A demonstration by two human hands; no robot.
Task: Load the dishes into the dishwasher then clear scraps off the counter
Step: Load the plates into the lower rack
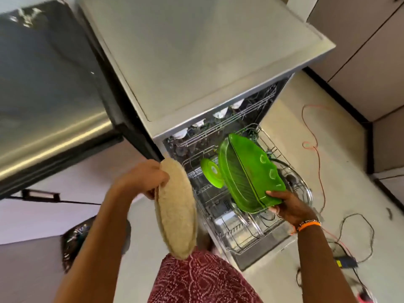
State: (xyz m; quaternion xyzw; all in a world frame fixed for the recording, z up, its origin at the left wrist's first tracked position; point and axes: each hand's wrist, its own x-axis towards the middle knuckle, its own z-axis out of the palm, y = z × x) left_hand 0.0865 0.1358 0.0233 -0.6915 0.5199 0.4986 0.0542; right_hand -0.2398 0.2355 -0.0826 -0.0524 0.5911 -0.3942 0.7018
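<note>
Green leaf-shaped plastic plates (247,173), pinched at one corner by the right hand (290,207) over the pulled-out wire lower rack (251,235), could slip, while the left hand (144,178) grips beige oval plates (175,208).

A pale floor (341,149) runs along the right, where an orange cable (314,136) snakes over it and dark cables (358,228) loop near a small dark box (346,263). Grey cabinets (360,51) with a dark plinth (334,92) line the upper right corner. On the left stands a steel fridge (48,101), its side catching soft daylight, with a pale wall (65,206) below it.
</note>
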